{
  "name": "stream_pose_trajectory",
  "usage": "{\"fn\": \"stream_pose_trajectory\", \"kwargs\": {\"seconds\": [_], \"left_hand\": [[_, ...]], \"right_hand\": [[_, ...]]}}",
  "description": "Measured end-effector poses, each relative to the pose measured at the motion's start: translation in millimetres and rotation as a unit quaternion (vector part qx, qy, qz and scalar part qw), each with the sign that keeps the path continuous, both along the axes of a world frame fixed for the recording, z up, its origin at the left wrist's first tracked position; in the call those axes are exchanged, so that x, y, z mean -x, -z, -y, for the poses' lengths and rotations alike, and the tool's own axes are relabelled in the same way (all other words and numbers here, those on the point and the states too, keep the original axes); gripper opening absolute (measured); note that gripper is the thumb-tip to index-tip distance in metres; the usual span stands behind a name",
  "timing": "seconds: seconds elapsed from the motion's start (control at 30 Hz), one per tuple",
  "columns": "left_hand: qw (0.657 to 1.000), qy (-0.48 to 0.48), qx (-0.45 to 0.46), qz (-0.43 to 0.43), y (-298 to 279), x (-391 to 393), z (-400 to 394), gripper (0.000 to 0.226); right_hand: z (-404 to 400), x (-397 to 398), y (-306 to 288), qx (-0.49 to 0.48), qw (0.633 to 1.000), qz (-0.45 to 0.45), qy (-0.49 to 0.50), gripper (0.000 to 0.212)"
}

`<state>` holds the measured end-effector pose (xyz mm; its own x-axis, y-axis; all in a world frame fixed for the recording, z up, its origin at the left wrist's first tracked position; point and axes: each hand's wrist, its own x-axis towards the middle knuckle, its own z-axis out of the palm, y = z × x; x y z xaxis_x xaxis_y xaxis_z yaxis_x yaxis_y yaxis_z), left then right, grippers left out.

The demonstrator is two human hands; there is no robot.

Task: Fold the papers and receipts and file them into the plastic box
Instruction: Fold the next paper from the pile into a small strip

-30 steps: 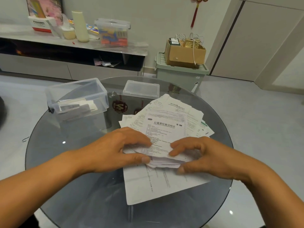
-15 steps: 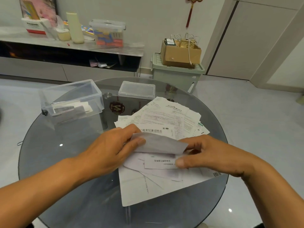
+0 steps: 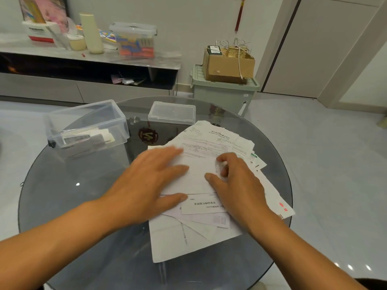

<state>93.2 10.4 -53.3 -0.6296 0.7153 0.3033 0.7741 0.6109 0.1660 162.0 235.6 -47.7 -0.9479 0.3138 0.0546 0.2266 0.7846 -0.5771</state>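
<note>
My left hand [image 3: 146, 185] lies flat, my right hand [image 3: 236, 185] pinches the folded paper [image 3: 199, 174]; the plastic box [image 3: 88, 124] sits far-left, nearer my left.

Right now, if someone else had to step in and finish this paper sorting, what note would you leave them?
Left hand: fingers straight, pressing flat on the folded sheet.
Right hand: fingers curled, resting on the same sheet; whether it pinches it is unclear.
The sheet lies on the loose paper pile on the glass table.
The open plastic box stands at the far left of the table with a few folded papers inside; its lid lies beside it.
Done: a few papers filed.
Left: crease this sheet, file it, then fold and file the pile.
</note>
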Motion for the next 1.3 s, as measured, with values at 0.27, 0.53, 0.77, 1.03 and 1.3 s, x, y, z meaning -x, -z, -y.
{"fn": "stream_pose_trajectory", "kwargs": {"seconds": [0.27, 0.53, 0.77, 1.03, 1.3], "left_hand": [[0.994, 0.074, 0.074, -0.022, -11, 5, -5, 0.046], [0.959, -0.089, -0.150, 0.224, 0, 5, -3, 0.044], [0.998, 0.034, 0.040, -0.032, 0, 4, -5, 0.051], [0.996, -0.029, -0.076, 0.032, -12, 3, -12, 0.025], [0.807, -0.026, -0.311, 0.502, -39, -11, -5, 0.019]], "right_hand": [[-1, -9, -18, -0.070, 0.971, 0.112, -0.197, 0.070], [-7, 3, -9, 0.124, 0.991, 0.047, -0.032, 0.045], [5, 7, -9, 0.036, 0.998, 0.048, -0.012, 0.038], [8, 3, -18, 0.083, 0.991, -0.026, -0.099, 0.037], [18, 16, -31, 0.506, 0.862, -0.026, -0.011, 0.029]]}}
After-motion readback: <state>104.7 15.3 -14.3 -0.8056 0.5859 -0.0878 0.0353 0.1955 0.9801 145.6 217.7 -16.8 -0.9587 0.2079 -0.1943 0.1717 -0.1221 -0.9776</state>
